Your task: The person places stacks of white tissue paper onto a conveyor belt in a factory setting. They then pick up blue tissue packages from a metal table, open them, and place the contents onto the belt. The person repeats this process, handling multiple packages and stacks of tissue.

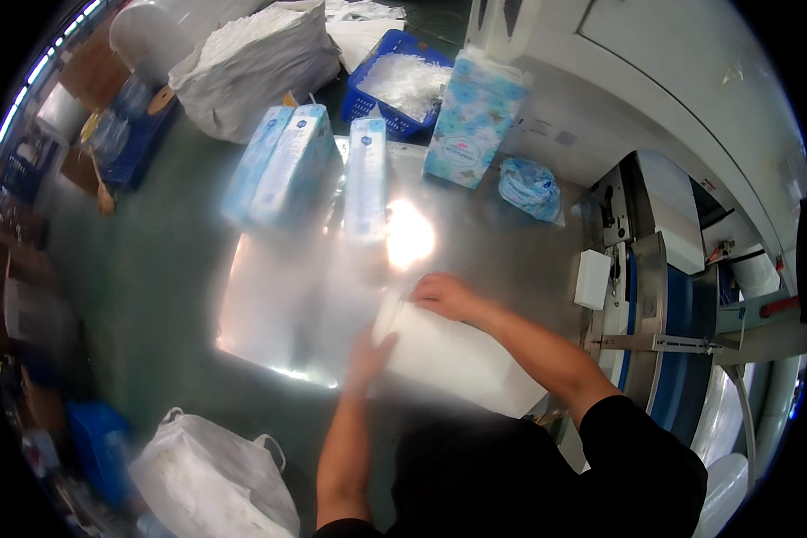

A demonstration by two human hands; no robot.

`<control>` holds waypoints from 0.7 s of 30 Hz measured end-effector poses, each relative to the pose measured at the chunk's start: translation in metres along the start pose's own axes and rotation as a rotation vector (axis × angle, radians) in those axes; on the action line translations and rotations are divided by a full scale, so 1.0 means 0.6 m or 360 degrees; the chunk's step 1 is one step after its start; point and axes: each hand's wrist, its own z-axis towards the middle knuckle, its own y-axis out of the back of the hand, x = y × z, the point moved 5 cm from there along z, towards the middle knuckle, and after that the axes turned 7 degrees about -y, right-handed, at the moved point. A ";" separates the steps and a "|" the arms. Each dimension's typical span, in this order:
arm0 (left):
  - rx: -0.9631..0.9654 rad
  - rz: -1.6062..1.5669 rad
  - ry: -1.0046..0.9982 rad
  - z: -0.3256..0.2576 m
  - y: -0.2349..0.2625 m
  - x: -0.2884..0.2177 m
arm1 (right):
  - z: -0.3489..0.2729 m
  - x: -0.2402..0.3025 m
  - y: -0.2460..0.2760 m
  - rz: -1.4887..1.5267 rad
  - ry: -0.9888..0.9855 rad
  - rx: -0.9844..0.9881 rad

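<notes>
A long white block that looks like stacked tissue paper (462, 363) lies at the near edge of a shiny metal table (278, 305), in front of my body. My left hand (368, 356) grips its left end, thumb on top and the other fingers mostly hidden along the side. At the block's far left corner, the curled fingers of my right hand (444, 296) press on the edge. Glare blurs the surface there. Beyond my hands, a narrow light-blue tissue pack (366, 179) stands upright, with two more blue-and-white packs (282, 166) left of it.
A larger blue patterned pack (475, 121) and a crumpled blue wrapper (529, 188) sit at the far right. Behind is a blue basket (354, 100) of white scraps. A machine (672, 296) borders the right; white sacks (211, 475) lie near left and a sack (255, 72) far left.
</notes>
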 end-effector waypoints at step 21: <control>-0.0121 -0.0084 0.0007 -0.007 0.020 -0.005 | 0.098 0.138 0.058 -0.0728 0.0435 -0.0030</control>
